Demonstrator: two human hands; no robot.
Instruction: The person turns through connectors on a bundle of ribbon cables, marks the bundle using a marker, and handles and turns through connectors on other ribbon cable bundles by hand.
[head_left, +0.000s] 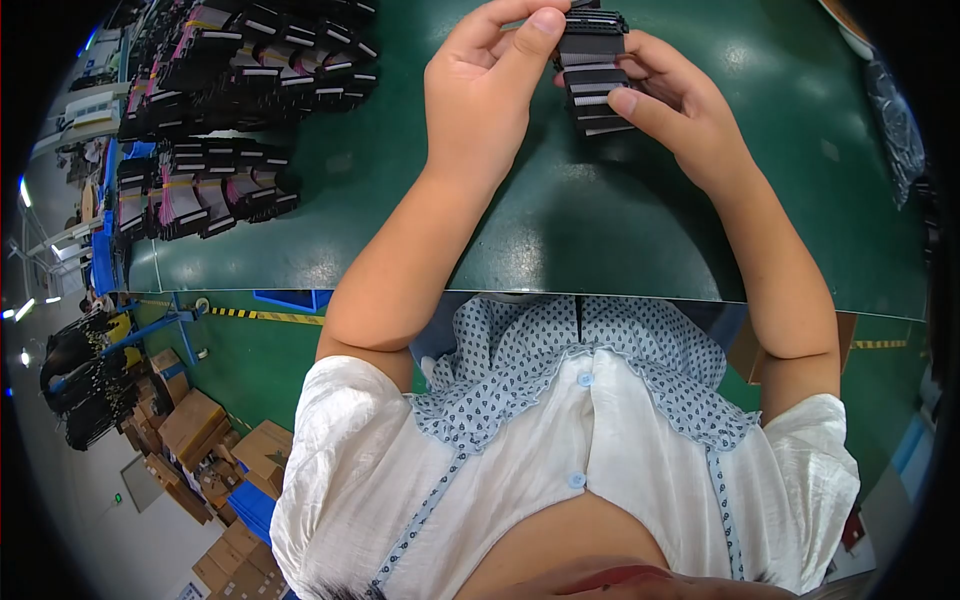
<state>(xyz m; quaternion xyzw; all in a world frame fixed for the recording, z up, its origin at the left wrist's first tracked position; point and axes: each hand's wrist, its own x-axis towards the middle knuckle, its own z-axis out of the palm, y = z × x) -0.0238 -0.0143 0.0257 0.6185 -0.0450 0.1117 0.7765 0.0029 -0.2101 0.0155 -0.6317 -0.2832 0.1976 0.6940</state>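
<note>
Near the table's far side, I hold a bundle of grey ribbon cable with black connectors (594, 72) in both hands. My left hand (490, 75) pinches its upper end, thumb and forefinger closed beside a long black connector. Lower down on the opposite side, my right hand (675, 105) grips the bundle, its thumb lying on the front edge and its fingers partly hidden behind. The bundle hangs over the green table (560, 215), with several pale strips showing between its black parts.
Stacks of similar ribbon cables (275, 60) with pink strands lie at the table's left, with another stack (200, 185) nearer. Clear plastic wrap (893, 125) lies at the right edge. Cardboard boxes (195, 425) and a blue wheeled stand (180, 320) are on the floor at left.
</note>
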